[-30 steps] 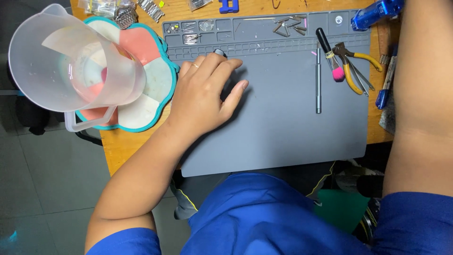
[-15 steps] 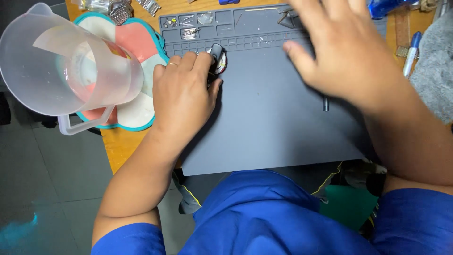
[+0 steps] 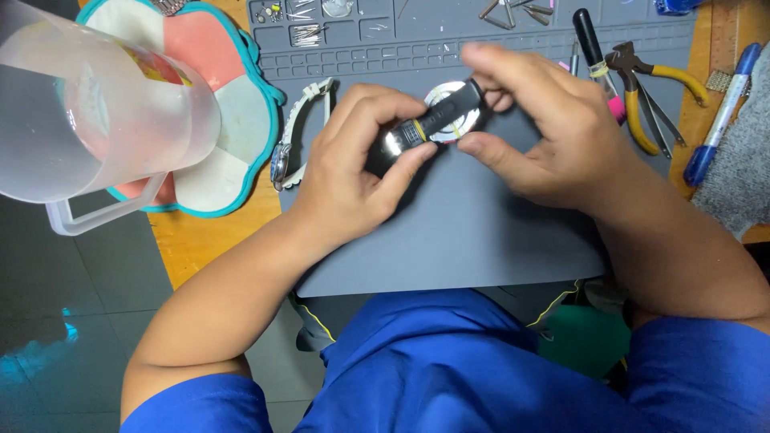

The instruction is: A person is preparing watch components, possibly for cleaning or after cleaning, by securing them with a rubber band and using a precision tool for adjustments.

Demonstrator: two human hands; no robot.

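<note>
Jug: a clear plastic measuring jug fills the 10 o'clock corner, its rim cut off by the frame edge.
Tray: a flower-shaped tray with a teal rim lies under and beside the jug; much of it is hidden.
Watch: a wristwatch with a pale strap lies on its side at the left edge of the grey mat, at 9 o'clock from the hands and apart from them.
Left hand: the left hand is closed around the lower end of a black cylindrical tool with a yellow ring, thumb and fingers wrapped on it.
Work piece: a round silver and white part sits on the mat just behind the tool, at 12 o'clock from the left hand; it looks like a watch case or holder, but I cannot tell which.
Right hand: the right hand pinches the upper end of the same tool, with its thumb against the round part's edge.
Tools: a black-handled screwdriver and yellow-handled pliers lie at 1 o'clock; a blue pen lies at 3 o'clock.
Progress: both hands are on the tool at the round part, so the work seems under way, not finished; the strapped watch is untouched.
Hidden: the tool's tip and its contact with the part are covered by fingers; small parts in the mat's top compartments are too small to name.
</note>
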